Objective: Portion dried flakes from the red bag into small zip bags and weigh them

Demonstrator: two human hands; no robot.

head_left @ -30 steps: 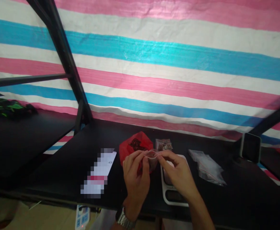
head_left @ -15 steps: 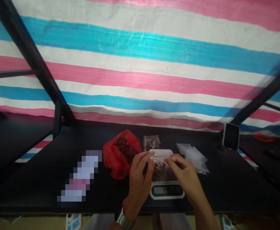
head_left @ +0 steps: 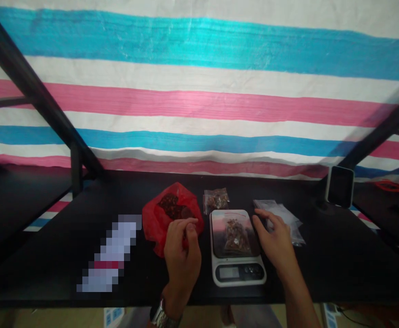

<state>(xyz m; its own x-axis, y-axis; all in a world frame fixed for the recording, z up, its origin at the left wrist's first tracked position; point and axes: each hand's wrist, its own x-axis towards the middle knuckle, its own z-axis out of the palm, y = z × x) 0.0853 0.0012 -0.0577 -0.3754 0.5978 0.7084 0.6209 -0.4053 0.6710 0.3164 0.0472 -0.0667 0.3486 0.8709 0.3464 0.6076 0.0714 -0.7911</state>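
On the metal plate of a white kitchen scale (head_left: pixel 216 269) lies a small clear zip bag of brown dried pieces (head_left: pixel 237 238). My right hand (head_left: pixel 276 237) is just right of the scale, fingers apart and holding nothing, close to a pile of clear plastic bags (head_left: pixel 286 216). My left hand (head_left: pixel 183 253) hovers left of the scale, in front of a red plastic bag (head_left: pixel 155 223) with dark brown bits inside. Its fingers are loosely bent with a gap to the thumb, and nothing shows in them. Behind the scale rests another filled zip bag (head_left: pixel 216 199).
A device with a dark screen (head_left: pixel 340 186) stands at the back right of the black table (head_left: pixel 124 191). To the left lies a blurred-out strip (head_left: pixel 112 255). Dark slanted posts (head_left: pixel 45 100) flank the table, and a striped sheet (head_left: pixel 199 105) hangs behind.
Both hands have let go of the filled zip bag, which now lies on the scale. My left hand has moved left and my right hand right. The view has shifted slightly.
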